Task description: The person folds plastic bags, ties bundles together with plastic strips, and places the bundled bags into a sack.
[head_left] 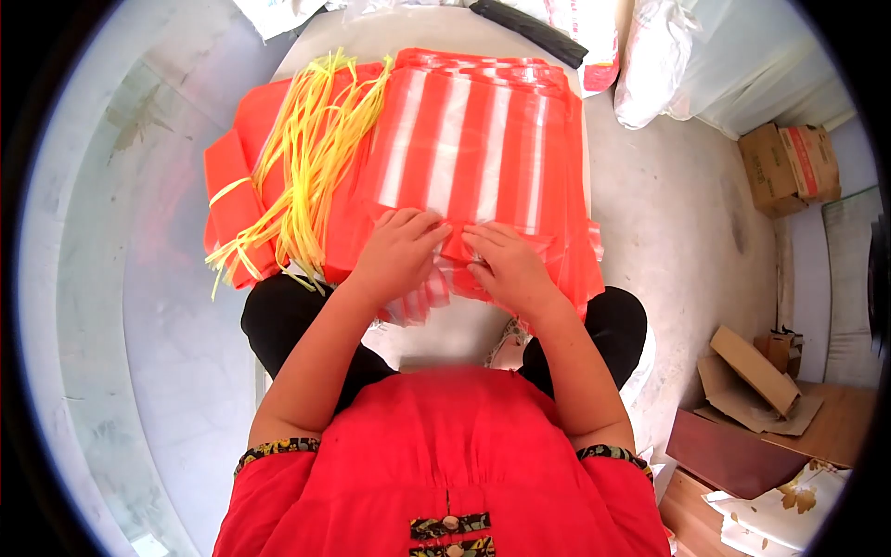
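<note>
A stack of red-and-white striped plastic bags lies flat in front of me, its near edge hanging toward my lap. At the left part of that near edge, my left hand is closed, its fingers bent over the top bag. Close beside it, my right hand pinches the same edge, the thumb tucked toward the index finger. Plastic folds partly hide both sets of fingertips. To the left, a loose bundle of yellow ties rests across folded red plastic.
The stack sits on a pale work surface above my knees. A black roll lies at its far edge. Cardboard boxes stand at the right wall, and an open carton is at the lower right. A glass panel runs along the left.
</note>
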### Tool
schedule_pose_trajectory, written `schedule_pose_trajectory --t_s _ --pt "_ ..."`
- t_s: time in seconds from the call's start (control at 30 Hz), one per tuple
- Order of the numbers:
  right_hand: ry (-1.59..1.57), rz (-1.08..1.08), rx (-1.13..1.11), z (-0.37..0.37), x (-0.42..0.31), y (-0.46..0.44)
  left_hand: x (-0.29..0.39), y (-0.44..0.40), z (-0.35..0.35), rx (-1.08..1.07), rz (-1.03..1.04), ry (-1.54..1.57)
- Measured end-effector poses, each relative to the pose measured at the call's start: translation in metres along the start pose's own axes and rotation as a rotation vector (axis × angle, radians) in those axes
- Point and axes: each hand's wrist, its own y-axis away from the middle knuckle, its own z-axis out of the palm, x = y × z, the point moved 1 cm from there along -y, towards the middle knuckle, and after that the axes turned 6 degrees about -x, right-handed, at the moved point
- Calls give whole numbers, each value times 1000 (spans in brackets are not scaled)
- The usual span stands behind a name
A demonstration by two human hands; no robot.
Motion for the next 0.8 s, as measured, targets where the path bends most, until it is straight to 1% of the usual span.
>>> schedule_pose_trajectory --t_s 0.13,0.23,0.33,0.43,0.53,0.63,0.73,0.8 --pt "97 -21 20 3 1 0 -2 -1 3 14 10 -14" --pt "181 -73 98 11 3 0 -5 -1 2 -13 -30 48" --pt "283 -73 157 21 8 0 -9 -2 3 -13 -36 83" --pt "308 -99 193 23 10 0 -8 -3 -1 -7 -16 104" --pt "312 -104 174 16 7 -2 -3 -4 -10 -8 -51 73" --pt "309 -78 143 5 2 -4 -15 1 -3 6 -87 -6" --pt "311 -24 93 -17 -10 -4 -19 8 -4 -31 -118 -35" --pt "272 5 -2 -35 -22 -2 -14 10 -11 -84 -109 -13"
